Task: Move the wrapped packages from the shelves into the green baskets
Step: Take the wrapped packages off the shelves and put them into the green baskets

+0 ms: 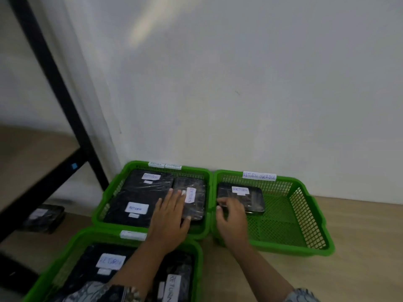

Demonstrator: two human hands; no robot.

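Note:
Three green baskets stand on the floor by the wall. The back left basket (109,199) holds three black wrapped packages with white RETURN labels. My left hand (170,216) lies flat, fingers spread, on the right-hand package (196,199) in it. The right basket (305,225) holds one black package (250,199) in its back left corner. My right hand (231,221) curls over that basket's left rim beside this package; whether the fingers grip it is unclear. The near basket (65,258) holds more labelled packages, partly hidden by my left forearm.
A black metal shelf post (58,92) and a wooden shelf board (28,158) stand at the left. Another wrapped package (43,216) lies on the floor under that shelf. The white wall rises right behind the baskets. Bare wooden floor (359,236) extends to the right.

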